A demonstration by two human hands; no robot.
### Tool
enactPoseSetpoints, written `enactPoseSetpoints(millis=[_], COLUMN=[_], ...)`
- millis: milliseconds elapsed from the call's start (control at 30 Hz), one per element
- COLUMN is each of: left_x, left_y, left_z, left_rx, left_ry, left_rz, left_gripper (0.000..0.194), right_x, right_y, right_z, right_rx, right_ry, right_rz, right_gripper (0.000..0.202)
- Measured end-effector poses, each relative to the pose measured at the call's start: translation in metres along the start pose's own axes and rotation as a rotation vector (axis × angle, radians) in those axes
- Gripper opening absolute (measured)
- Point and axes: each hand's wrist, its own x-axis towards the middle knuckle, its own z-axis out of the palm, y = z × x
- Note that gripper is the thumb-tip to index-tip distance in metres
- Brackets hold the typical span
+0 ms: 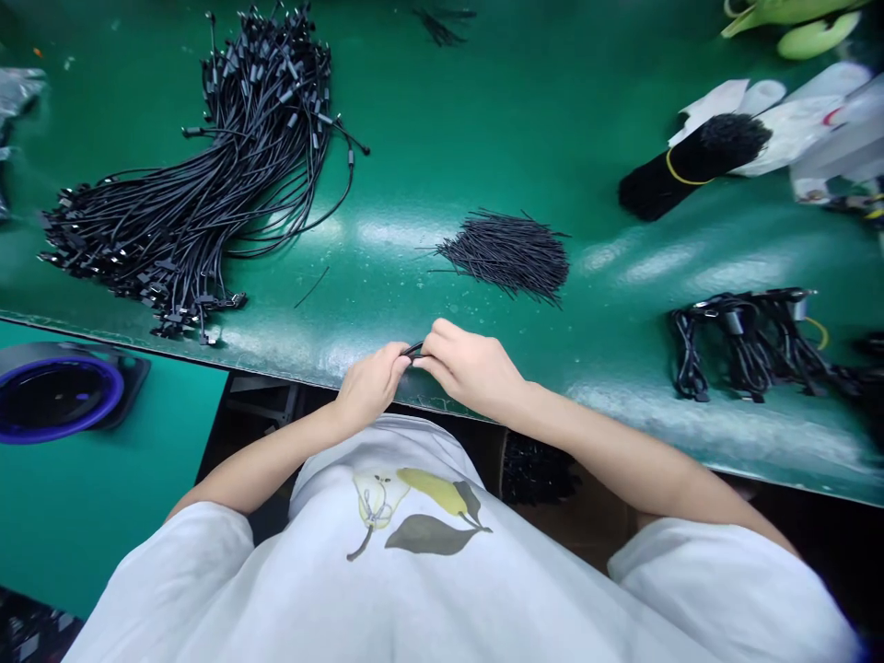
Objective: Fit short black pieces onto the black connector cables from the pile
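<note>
Near the front edge of the green table (pixel 414 276), my left hand (pixel 369 385) and my right hand (pixel 470 364) meet with fingers closed around a short black cable (pixel 412 350). Only a small piece of it shows between the fingertips; the rest is hidden. Beyond my right hand lies a pile of short black ties (pixel 511 256). A large heap of black cables with connectors (pixel 227 157) spreads over the left of the table. One loose black tie (pixel 311 287) rests between that heap and my hands.
Bundled coiled cables (pixel 742 336) lie at the right, below a banded black bundle (pixel 691 166) and white rolls (pixel 794 120). A few ties (pixel 442 26) are at the far edge. A blue-rimmed round object (pixel 59 394) sits lower left.
</note>
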Motion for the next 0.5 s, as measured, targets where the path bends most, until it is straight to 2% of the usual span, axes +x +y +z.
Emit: enactPoseSetpoints(millis=[67, 133, 200, 300, 400, 500], left_x=[0.000, 0.004, 0.010, 0.022, 0.031, 0.032], left_y=[-0.001, -0.004, -0.008, -0.014, -0.015, -0.013], left_z=[0.000, 0.002, 0.004, 0.005, -0.002, -0.012], left_rx=[0.142, 0.244, 0.324, 0.349, 0.190, -0.290], left_ry=[0.097, 0.131, 0.102, 0.015, 0.007, -0.112], left_rz=[0.061, 0.078, 0.050, -0.033, -0.110, -0.144], left_gripper=[0.042, 0.042, 0.036, 0.026, 0.021, 0.026], right_x=[0.002, 0.003, 0.002, 0.001, 0.002, 0.004], right_y=[-0.005, -0.010, -0.016, -0.026, -0.029, -0.018], right_z=[-0.004, -0.001, 0.009, 0.030, 0.038, 0.025], right_rx=[0.249, 0.335, 0.213, -0.103, -0.275, -0.296], right_ry=[0.050, 0.103, 0.118, 0.029, 0.025, 0.161], right_rz=[0.087, 0.105, 0.085, 0.061, 0.076, 0.113], right_gripper=[0.025, 0.022, 0.021, 0.026, 0.030, 0.027])
